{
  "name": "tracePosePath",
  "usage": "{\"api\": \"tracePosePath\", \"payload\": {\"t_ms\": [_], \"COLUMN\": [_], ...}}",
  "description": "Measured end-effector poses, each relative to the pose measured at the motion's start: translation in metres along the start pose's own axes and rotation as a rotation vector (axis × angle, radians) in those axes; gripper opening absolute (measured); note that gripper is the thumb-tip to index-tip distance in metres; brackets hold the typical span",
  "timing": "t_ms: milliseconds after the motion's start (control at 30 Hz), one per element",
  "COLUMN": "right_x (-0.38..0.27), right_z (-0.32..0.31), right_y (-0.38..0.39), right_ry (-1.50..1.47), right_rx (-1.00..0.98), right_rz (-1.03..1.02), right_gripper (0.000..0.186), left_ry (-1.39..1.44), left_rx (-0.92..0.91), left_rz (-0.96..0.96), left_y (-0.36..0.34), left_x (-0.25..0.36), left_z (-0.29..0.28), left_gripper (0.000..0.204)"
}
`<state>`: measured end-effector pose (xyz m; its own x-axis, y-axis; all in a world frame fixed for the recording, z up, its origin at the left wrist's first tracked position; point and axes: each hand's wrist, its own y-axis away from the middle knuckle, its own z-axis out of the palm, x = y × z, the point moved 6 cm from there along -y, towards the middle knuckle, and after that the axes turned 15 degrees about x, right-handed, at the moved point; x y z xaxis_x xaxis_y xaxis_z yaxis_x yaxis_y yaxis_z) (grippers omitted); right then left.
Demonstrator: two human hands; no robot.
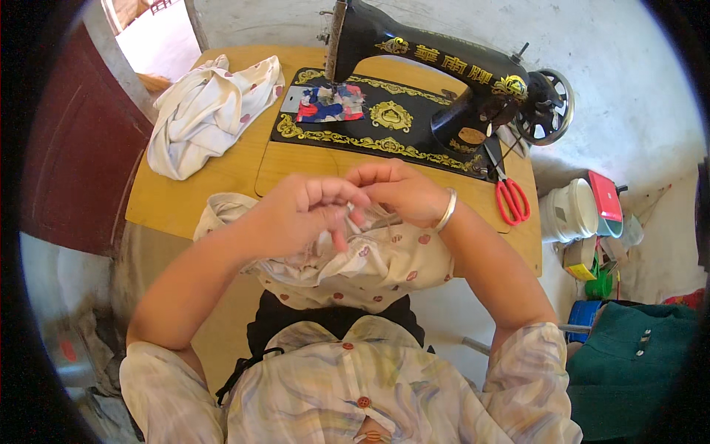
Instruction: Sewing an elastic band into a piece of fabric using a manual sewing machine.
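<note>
A cream cloth with reddish-brown spots lies bunched across my lap and against the table's near edge. Above it, my left hand is curled and slightly blurred, with a thin white bit showing by its fingers. My right hand, a bangle on its wrist, meets it with the fingertips pinched together. What the fingertips hold is too small and smeared to name. Beyond my hands, a black sewing machine with gold decoration stands on the table. A red, blue and white patterned cloth piece lies under its needle area.
Another spotted cream cloth is heaped on the wooden table at the left. Red-handled scissors rest near the right edge. White buckets and a dark green cloth are to the right.
</note>
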<state>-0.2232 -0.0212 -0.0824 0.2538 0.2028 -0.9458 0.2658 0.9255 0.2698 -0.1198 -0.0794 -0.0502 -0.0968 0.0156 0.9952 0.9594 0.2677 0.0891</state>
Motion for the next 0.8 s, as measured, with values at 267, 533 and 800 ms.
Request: {"api": "tracePosePath", "payload": {"t_ms": [267,533,800], "right_x": [-0.035,-0.034,-0.08], "right_z": [-0.008,0.054,-0.009], "right_y": [0.016,0.047,0.126], "right_ry": [0.48,-0.274,-0.271], "right_rx": [0.391,0.048,-0.04], "right_rz": [-0.443,-0.076,-0.299], "right_gripper": [0.017,0.023,0.018], "left_ry": [0.115,-0.718,0.237], "left_rx": [0.278,0.516,-0.196], "left_rz": [-0.126,0.832,0.4], "left_y": [0.006,0.03,0.1], "left_x": [0.007,0.091,0.092], "left_z": [-0.014,-0.014,-0.047], "left_gripper": [0.024,0.008,0.024]}}
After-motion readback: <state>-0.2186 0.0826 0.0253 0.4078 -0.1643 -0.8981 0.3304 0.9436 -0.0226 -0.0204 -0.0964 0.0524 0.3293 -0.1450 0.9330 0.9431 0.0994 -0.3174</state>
